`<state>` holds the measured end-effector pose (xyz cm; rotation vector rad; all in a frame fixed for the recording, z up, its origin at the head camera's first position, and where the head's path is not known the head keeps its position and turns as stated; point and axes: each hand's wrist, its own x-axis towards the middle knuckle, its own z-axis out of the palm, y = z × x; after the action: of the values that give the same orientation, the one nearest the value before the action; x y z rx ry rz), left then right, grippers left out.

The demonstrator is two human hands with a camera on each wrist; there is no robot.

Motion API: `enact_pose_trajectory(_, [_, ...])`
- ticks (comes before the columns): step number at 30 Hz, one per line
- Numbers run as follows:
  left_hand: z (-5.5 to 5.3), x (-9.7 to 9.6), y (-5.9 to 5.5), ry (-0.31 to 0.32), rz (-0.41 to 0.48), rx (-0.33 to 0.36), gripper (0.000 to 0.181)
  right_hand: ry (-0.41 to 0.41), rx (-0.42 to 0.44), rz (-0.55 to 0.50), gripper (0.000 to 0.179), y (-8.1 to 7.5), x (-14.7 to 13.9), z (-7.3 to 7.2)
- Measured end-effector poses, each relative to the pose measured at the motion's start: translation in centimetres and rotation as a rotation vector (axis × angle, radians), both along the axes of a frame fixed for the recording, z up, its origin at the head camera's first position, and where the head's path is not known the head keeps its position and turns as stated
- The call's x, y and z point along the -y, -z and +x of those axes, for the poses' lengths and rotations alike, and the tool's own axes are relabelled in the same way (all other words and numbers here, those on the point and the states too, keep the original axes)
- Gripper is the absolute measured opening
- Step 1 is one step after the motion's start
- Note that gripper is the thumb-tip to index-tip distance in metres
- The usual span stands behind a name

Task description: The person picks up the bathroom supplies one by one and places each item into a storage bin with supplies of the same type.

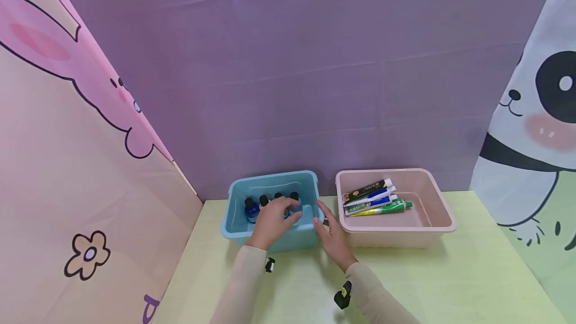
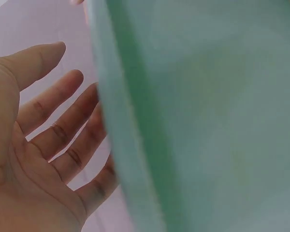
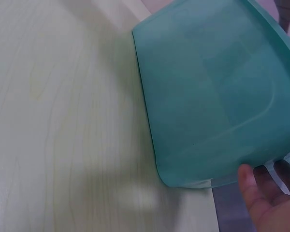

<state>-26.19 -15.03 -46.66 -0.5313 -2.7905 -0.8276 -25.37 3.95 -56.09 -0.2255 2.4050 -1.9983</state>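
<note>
A light blue plastic basket (image 1: 294, 241) stands on the table, with several small bottles (image 1: 251, 211) with black caps in a row inside. My left hand (image 1: 272, 221) is over its front rim, fingers spread and loosely bent above the bottles. In the left wrist view that hand (image 2: 48, 159) has nothing in its palm; the basket wall (image 2: 222, 106) fills the right side. My right hand (image 1: 334, 241) is at the basket's right end, its fingers by the rim. The right wrist view shows its thumb (image 3: 251, 186) touching the basket's lower corner.
Close on the right stands a pink basket (image 1: 391, 238) holding several toothpaste tubes (image 1: 382, 207). Both baskets are near the purple back wall (image 1: 288, 89). Printed panels flank the pale wooden table (image 1: 297, 294) on the left and right.
</note>
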Motion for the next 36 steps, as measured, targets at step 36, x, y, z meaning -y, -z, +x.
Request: enact_pose_trajectory(36, [5.6,2.1,6.1,-0.297,0.105,-0.558,0.010,-0.001,-0.016,0.070,0.062,0.3,-0.8,2.3])
